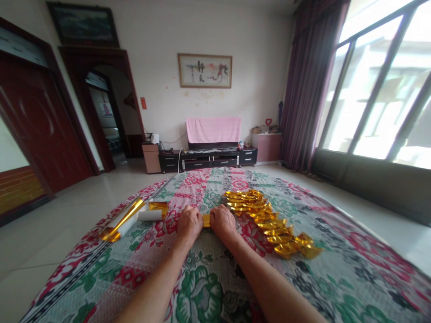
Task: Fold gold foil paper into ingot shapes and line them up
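A small folded piece of gold foil paper point(206, 220) lies between my two hands, close above the flowered cloth. My left hand point(190, 223) is closed on its left end, and my right hand point(222, 221) is closed on its right end. Several folded gold foil pieces point(249, 202) lie in a curved row on the cloth to the right of my right hand. On the left, loosely curled gold sheets with white backs point(123, 220) rest on the cloth, a smaller curled one point(150, 215) nearest my left hand.
The cloth-covered round surface point(198, 287) spreads under my forearms. Beyond it stand a low black cabinet point(210, 160), a pink cloth point(213, 130) over a screen, and a pink side cabinet point(268, 147). Windows are on the right, doors on the left.
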